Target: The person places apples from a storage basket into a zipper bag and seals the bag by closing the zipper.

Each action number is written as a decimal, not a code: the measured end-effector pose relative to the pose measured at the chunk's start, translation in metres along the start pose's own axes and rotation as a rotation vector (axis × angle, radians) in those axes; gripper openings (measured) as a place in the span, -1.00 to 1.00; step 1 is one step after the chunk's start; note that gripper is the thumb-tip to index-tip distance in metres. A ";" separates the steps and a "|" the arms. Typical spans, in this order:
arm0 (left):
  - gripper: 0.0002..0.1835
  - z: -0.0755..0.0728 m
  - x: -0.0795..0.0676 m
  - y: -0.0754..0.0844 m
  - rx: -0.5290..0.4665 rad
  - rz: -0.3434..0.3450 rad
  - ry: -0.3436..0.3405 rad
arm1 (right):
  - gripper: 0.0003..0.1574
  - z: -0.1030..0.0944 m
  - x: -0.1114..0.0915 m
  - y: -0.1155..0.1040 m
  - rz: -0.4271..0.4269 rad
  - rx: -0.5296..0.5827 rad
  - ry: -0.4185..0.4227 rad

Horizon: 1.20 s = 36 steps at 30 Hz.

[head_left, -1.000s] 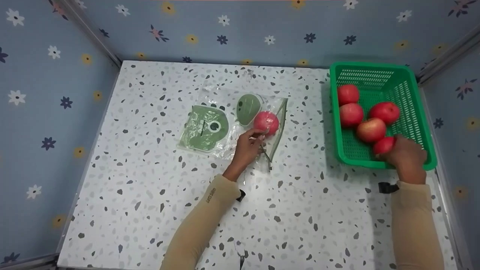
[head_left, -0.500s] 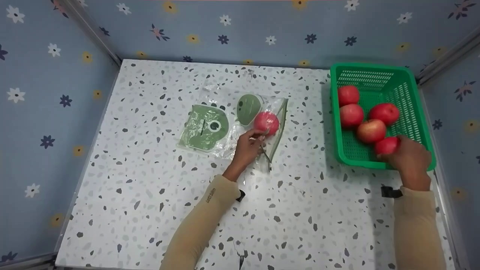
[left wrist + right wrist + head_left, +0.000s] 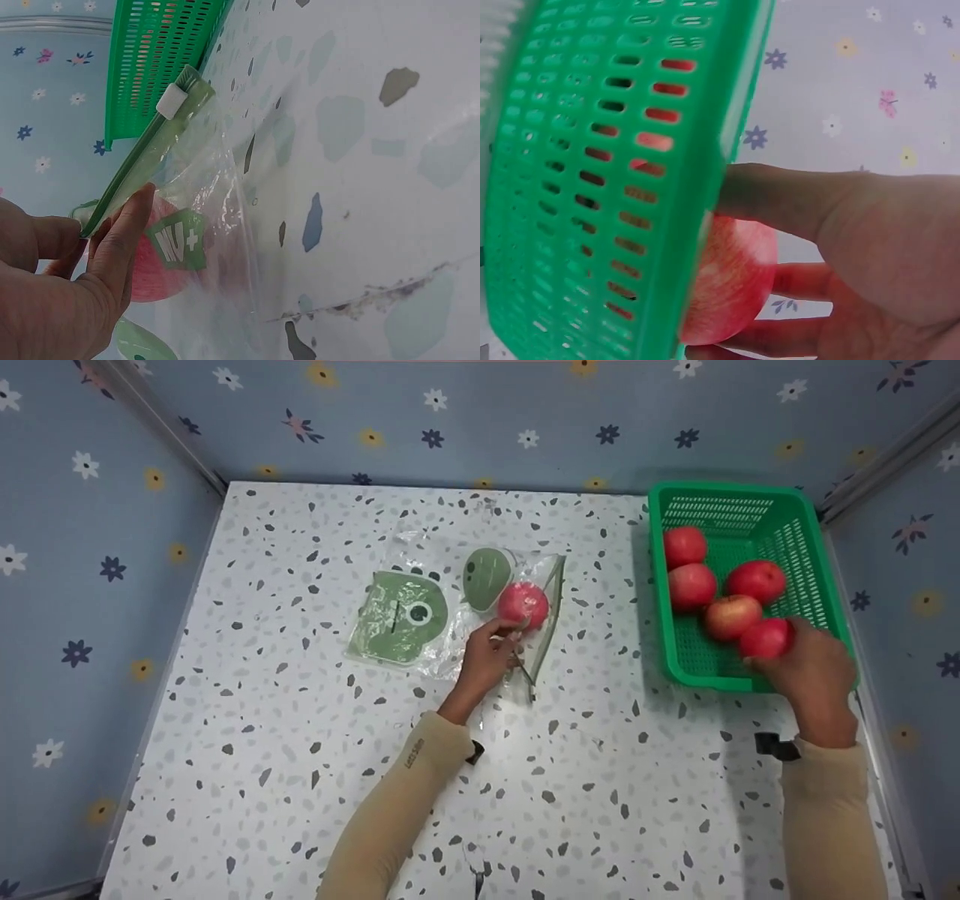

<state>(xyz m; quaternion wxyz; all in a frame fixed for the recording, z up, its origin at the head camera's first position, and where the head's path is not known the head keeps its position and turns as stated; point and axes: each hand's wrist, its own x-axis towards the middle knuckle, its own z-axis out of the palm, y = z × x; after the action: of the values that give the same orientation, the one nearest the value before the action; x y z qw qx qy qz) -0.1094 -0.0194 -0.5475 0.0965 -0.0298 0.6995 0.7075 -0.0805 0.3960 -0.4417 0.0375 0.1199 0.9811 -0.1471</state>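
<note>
My left hand (image 3: 486, 656) pinches the green zip edge of a clear zip bag (image 3: 217, 180) near its white slider end; the bag has green cartoon prints and lies flat on the table. One red apple (image 3: 523, 604) is inside the bag, just beyond my left fingertips. Over the front right corner of the green basket (image 3: 679, 671), my right hand (image 3: 814, 671) grips another red apple (image 3: 739, 277), thumb on one side and fingers on the other. In the right wrist view the basket wall hides part of that apple.
Several more apples (image 3: 731, 617) sit in the basket, mostly along its left side and middle. The basket stands at the table's back right, close to the patterned wall (image 3: 480, 420). Speckled table top (image 3: 600, 810) lies between basket and bag.
My right hand has lifted its apple slightly within the basket. The left hand keeps its hold on the bag's edge. The head view has shifted a little.
</note>
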 end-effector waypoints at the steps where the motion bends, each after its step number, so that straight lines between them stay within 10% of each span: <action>1: -0.77 0.000 0.000 0.001 0.002 0.000 0.001 | -0.10 0.000 0.000 -0.002 -0.010 0.002 0.014; 36: -0.80 0.000 0.000 0.002 0.005 -0.004 0.007 | 0.07 0.009 -0.012 -0.074 -0.198 0.164 0.188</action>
<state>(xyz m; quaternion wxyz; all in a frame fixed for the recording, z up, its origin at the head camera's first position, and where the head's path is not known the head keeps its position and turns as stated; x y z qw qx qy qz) -0.1101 -0.0194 -0.5457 0.0955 -0.0336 0.7014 0.7056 -0.0869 0.3224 -0.4285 -0.0788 0.0386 0.9720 -0.2180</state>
